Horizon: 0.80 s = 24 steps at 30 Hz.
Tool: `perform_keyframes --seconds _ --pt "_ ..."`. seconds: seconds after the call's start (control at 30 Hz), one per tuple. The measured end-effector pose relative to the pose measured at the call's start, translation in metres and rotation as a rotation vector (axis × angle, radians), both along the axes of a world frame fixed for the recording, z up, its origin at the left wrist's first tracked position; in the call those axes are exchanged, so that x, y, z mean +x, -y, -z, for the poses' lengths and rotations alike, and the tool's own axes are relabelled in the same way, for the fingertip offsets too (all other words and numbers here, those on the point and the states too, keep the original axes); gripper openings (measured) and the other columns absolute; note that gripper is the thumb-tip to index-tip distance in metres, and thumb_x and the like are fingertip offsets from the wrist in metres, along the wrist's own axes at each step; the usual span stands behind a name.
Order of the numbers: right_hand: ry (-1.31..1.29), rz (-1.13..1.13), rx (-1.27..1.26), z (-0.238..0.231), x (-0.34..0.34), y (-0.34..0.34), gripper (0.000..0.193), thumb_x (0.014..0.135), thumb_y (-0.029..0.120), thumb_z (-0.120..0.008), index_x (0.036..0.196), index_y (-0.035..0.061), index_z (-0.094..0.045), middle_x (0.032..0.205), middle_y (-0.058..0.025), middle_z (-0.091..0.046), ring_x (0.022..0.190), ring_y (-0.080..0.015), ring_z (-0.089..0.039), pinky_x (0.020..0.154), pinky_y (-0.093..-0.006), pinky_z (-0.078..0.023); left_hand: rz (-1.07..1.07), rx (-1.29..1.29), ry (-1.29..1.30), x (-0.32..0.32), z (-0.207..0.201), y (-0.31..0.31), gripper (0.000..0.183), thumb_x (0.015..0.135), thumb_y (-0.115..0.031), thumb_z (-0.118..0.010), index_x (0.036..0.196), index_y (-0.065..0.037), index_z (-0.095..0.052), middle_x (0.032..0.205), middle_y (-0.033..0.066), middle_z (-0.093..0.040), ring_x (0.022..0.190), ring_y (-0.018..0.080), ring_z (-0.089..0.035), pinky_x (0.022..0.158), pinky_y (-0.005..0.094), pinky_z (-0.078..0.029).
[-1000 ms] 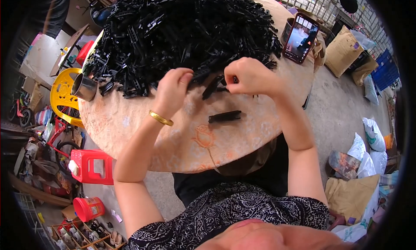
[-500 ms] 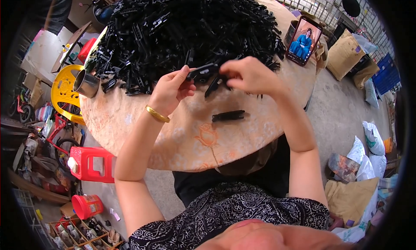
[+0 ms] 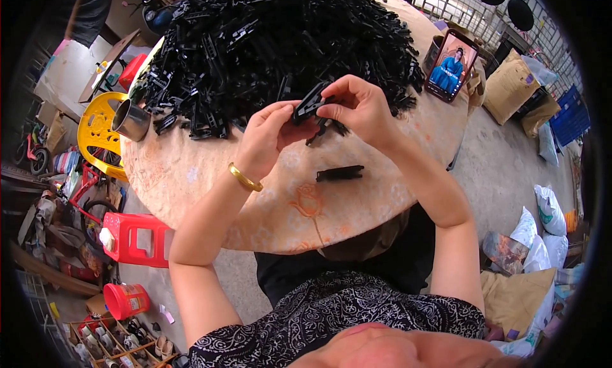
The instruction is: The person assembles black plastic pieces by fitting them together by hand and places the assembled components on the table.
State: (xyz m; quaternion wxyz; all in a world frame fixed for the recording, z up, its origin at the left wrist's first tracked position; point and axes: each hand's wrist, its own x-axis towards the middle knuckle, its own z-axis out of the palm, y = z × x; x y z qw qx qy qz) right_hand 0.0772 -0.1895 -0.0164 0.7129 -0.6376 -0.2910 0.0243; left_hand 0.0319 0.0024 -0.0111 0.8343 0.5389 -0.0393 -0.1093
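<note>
Between both hands, just in front of a big heap of black plastic pieces (image 3: 255,56), is a long, narrow black plastic clip (image 3: 310,105). My left hand (image 3: 271,133) pinches its near end between thumb and fingers. At the far end, the thumb and forefinger of my right hand (image 3: 362,110) close on it. Fingers hide part of the clip, so its exact build is hard to make out. Under the hands lie a few more black pieces (image 3: 326,129). One separate black clip (image 3: 340,173) rests on the patterned tablecloth (image 3: 268,209), nearer to me.
On the right of the table a phone (image 3: 451,67) leans upright, playing a video. A metal cup (image 3: 131,121) tilts at the left edge beside a yellow chair (image 3: 95,132). A red stool (image 3: 137,239) and red bucket (image 3: 126,300) stand below; sacks (image 3: 510,87) lie rightward.
The held clip has turned to a steeper slant. My left hand has moved right, and my right hand has turned to pinch the clip's far end.
</note>
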Motion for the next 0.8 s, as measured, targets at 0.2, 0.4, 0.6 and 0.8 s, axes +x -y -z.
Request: perform_keyframes --seconds 0.2,0.4,0.6,0.8 --pt "0.096 -0.024 -0.047 0.008 0.001 0.001 0.021 0.078 -0.001 -0.070 0.095 -0.0002 -0.057 0.090 -0.0049 -0.063 0.085 -0.0099 -0.062 0.071 -0.0218 -0.052 -0.216 0.553 0.375 -0.002 0.005 0.005 0.028 0.083 -0.007 -0.068 0.106 0.005 -0.060 0.089 0.0064 -0.068 0.078 0.0100 -0.064 0.070 0.0197 -0.051" --pt "0.791 0.410 -0.315 -0.011 -0.003 0.000 0.039 0.071 0.008 -0.076 0.106 0.0018 -0.059 0.098 -0.0108 -0.061 0.088 -0.0212 -0.063 0.072 -0.0292 -0.051 -0.343 0.770 0.513 -0.008 0.001 0.005 0.020 0.079 -0.006 -0.071 0.096 0.002 -0.065 0.079 0.0049 -0.068 0.068 0.0053 -0.061 0.059 0.0190 -0.048" --pt "0.532 0.014 -0.466 -0.006 0.005 0.010 0.038 0.071 0.005 -0.074 0.106 -0.0006 -0.060 0.097 -0.0132 -0.064 0.084 -0.0220 -0.065 0.075 -0.0295 -0.052 -0.321 0.957 0.688 -0.004 0.001 0.004 0.022 0.075 -0.006 -0.074 0.094 -0.001 -0.065 0.073 0.0091 -0.065 0.058 0.0106 -0.059 0.055 0.0222 -0.047" --pt "0.616 0.082 -0.495 -0.008 0.001 0.013 0.033 0.069 0.010 -0.075 0.097 -0.0011 -0.062 0.086 -0.0155 -0.065 0.079 -0.0284 -0.065 0.072 -0.0334 -0.052 -0.321 1.038 0.735 -0.010 -0.009 0.007 0.024 0.073 -0.005 -0.074 0.095 -0.001 -0.065 0.075 0.0102 -0.065 0.058 0.0137 -0.060 0.055 0.0239 -0.048"
